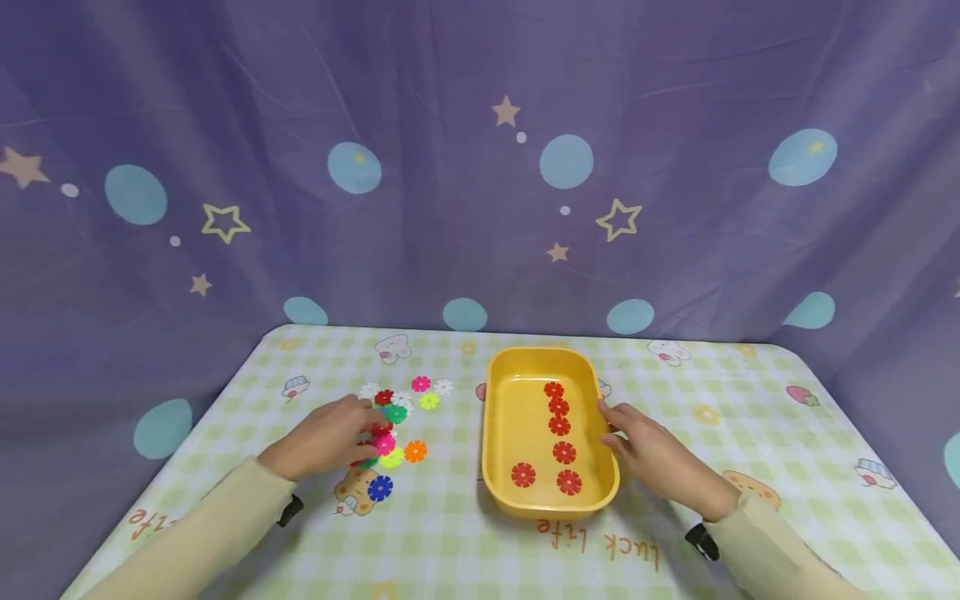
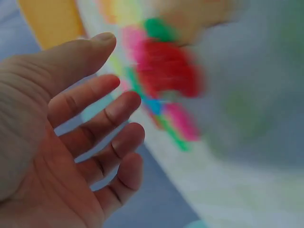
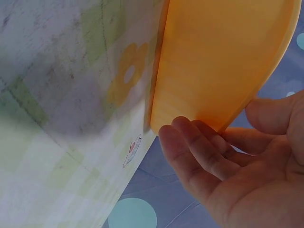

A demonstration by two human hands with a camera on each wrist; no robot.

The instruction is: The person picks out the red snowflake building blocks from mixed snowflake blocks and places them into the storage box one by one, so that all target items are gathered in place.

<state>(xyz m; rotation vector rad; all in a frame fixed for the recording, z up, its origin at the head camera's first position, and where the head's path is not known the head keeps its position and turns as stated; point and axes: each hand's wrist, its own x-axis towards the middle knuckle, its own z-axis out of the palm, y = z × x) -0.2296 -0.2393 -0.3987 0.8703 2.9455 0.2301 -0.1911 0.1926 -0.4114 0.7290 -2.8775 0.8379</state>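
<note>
My left hand (image 1: 330, 435) is over a loose heap of small notched plastic discs, its fingers bent loosely. In the left wrist view its palm and fingers (image 2: 102, 137) hold nothing; a blurred red disc (image 2: 168, 69) lies just beyond them. The heap includes a pink disc (image 1: 384, 443), a green disc (image 1: 394, 413), an orange disc (image 1: 416, 451) and a blue disc (image 1: 380, 487). My right hand (image 1: 660, 454) holds the right rim of a yellow plastic tray (image 1: 495, 492), thumb at the rim and fingers on the outer wall. Several red discs (image 1: 564, 452) lie inside, most in a column.
A checked cloth with printed figures covers the table (image 1: 780, 442). Behind it hangs a purple curtain (image 1: 420, 250) with stars and blue dots. White discs (image 1: 443, 387) lie at the heap's far side, left of the tray.
</note>
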